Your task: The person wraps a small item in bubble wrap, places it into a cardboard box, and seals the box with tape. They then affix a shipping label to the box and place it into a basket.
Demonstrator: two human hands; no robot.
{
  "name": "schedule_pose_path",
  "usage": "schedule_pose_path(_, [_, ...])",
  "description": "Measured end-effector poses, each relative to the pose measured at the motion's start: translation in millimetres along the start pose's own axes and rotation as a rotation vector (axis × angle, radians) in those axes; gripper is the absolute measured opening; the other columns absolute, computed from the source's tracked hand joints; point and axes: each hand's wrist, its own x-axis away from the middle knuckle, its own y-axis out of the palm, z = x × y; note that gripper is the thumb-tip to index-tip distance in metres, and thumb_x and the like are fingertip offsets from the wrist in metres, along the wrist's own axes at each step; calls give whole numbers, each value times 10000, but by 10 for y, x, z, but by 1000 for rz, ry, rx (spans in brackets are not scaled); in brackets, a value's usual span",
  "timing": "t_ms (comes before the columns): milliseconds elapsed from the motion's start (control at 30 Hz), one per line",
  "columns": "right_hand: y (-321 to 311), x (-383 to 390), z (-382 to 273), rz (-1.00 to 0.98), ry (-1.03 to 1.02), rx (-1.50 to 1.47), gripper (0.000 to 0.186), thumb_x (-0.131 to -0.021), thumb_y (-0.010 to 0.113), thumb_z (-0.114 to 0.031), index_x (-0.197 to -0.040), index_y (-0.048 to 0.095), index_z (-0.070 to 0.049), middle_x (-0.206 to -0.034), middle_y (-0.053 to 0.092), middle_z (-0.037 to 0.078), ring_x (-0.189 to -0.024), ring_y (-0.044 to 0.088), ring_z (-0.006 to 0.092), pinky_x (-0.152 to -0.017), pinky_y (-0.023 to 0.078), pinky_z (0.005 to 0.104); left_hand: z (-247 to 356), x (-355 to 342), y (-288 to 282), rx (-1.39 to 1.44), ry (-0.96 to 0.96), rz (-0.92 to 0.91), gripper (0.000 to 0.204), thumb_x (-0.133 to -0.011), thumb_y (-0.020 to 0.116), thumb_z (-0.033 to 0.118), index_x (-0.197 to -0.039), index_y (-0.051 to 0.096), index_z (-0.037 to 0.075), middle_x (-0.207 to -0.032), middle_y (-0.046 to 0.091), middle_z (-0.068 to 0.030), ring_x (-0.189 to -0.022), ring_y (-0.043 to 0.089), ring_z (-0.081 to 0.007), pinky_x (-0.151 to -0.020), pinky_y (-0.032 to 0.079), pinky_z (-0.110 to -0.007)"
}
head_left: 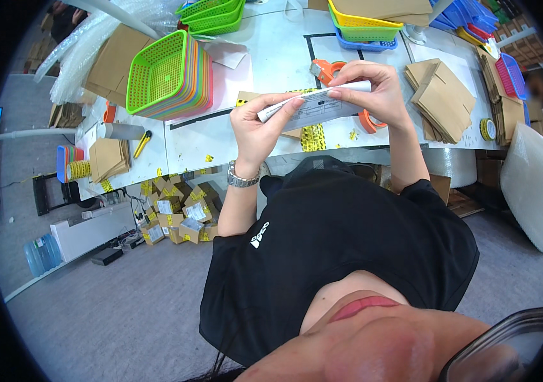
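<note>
Both hands hold a white printed label sheet (314,113) above the table's near edge, its top edge curled over into a roll. My left hand (257,126), with a metal watch at the wrist, pinches the left end between thumb and fingers. The right end is gripped by my right hand (376,92), thumb in front and fingers behind. Just beyond the sheet lies an orange tape dispenser (324,71). Yellow-and-black tape (313,138) shows below the sheet, on something mostly hidden by it. An orange ring-shaped piece (371,122) sits under my right hand.
A stack of coloured plastic baskets (168,79) stands left of my hands. Flat brown cartons (440,100) lie to the right. A yellow cutter (142,144) rests near the table's left end. Taped boxes (185,213) are heaped below the table. Bubble wrap (535,188) stands at right.
</note>
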Motion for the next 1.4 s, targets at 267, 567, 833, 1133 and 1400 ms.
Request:
schedule_pose_path(267, [-10,-63,-20,-46,56,-37,119,-789,797,-79,-873,754,-8,-835,706,53,-783,657,125,-760,528,262,-12,-31,-8,38,-40,8,113,-849,765,88,-922,767,1,-805,743,-54,-700,643,-55,-631,506,-204])
schedule_pose_path(567, [-136,-617,-534,-523,471,419,320,-830,777,-325,-866,746,-9,-737,695,55,-617,608,113,-632,533,257,-108,-105,-107,61,-106,-32,112,-864,750,88,-919,764,-8,-804,739,-50,-714,645,-59,-641,496,-196])
schedule_pose_path(833, [-436,-482,-296,-510,338,302,286,-844,783,-266,-895,750,13,-764,698,49,-689,636,84,-639,512,221,-108,-87,-217,392,-289,-67,199,-896,730,119,-1004,725,-49,-886,738,-82,-773,662,-71,-685,515,-201])
schedule_pose_path(1133, [-516,-546,-155,-558,256,284,292,-832,795,-293,-869,759,-6,-776,698,40,-702,619,86,-639,489,215,-99,-44,-341,396,-373,-46,222,-903,725,124,-1031,710,-56,-919,738,-98,-805,676,-90,-735,533,-214])
schedule_pose_path(1400, [-525,-631,-142,-595,267,288,322,-829,792,-322,-864,755,-4,-757,688,38,-663,590,92,-602,459,224,-48,-19,-317,374,-291,-46,228,-904,715,91,-1071,702,-63,-943,737,-123,-824,682,-100,-741,540,-223])
